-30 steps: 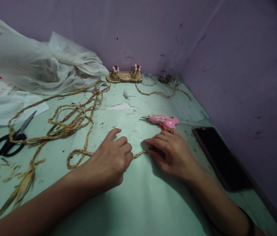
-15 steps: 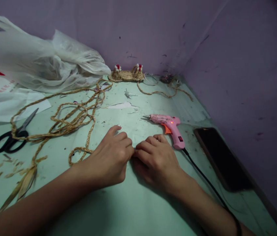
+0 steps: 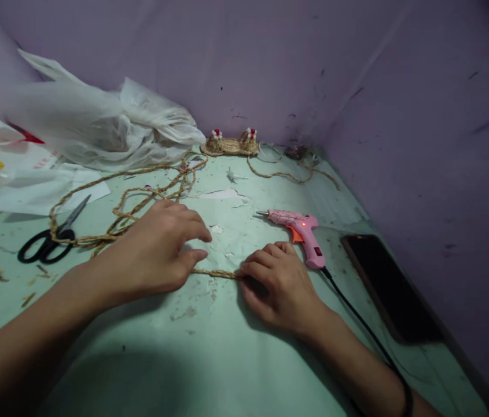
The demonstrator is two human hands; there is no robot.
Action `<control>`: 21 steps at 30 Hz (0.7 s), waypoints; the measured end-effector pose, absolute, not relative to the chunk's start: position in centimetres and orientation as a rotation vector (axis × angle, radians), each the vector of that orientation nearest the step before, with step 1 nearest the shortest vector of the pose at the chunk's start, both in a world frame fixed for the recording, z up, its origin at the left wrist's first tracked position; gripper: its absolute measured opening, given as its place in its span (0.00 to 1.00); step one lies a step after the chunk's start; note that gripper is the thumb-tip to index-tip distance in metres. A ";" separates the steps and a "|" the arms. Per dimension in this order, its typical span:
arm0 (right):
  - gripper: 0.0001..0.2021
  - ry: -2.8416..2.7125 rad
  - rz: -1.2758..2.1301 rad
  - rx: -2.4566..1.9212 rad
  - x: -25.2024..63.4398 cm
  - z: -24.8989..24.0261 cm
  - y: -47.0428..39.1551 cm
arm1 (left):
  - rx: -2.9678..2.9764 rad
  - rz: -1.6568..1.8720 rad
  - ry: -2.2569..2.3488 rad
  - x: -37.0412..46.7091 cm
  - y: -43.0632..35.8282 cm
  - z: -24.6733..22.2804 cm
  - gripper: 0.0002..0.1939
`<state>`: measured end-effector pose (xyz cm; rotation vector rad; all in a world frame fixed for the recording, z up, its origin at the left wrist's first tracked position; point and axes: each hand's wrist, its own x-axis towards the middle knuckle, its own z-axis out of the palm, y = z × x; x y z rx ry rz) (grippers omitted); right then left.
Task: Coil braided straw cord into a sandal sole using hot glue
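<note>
The fingers (image 3: pixel 257 260) of our right hand (image 3: pixel 281 286) are bent together at the braided cord (image 3: pixel 216 273), seeming to pinch it, though the thumb's exact grip is partly hidden. On our left hand (image 3: pixel 153 246), thumb and forefinger stand apart with a gap between the tips, pinching nothing. The cord runs between our two hands, low over the green tabletop (image 3: pixel 209 353), and passes out of sight under the left one; we cannot tell whether that palm touches it. To handle this stretch well, we would do best with a light, firm pinch on the right, enough to hold the braid without flattening or twisting it, and the left fingertips close to the strand so that it lies straight. A gentle pull should serve, as a hard one could drag the looped part beyond our left wrist, where the cord lies over the handles of the scissors (image 3: pixel 48 246); any snag there would be felt as a tug. Just beyond our right knuckles lies the pink glue gun (image 3: pixel 294 220), its light glowing, so we should treat the metal nozzle (image 3: pixel 262 214) as hot and mind the black cable (image 3: pixel 366 324) beside our right forearm.
</note>
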<state>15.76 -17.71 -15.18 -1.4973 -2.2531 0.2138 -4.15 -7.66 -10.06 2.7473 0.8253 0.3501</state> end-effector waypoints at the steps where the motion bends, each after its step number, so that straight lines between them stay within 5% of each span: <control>1: 0.07 -2.245 0.226 -1.507 15.7 -15.0 -17.8 | 2.758 0.259 0.824 -4.1 -7.8 -9.9 0.07; 8: 0.08 -2.270 0.061 -1.497 14.4 -15.4 -17.7 | 2.847 -0.183 0.893 -3.0 -9.4 -10.0 0.06; 21: 0.08 -2.345 -0.036 -1.460 12.8 -16.6 -17.0 | 2.961 -0.202 0.743 -3.1 -10.0 -11.7 0.09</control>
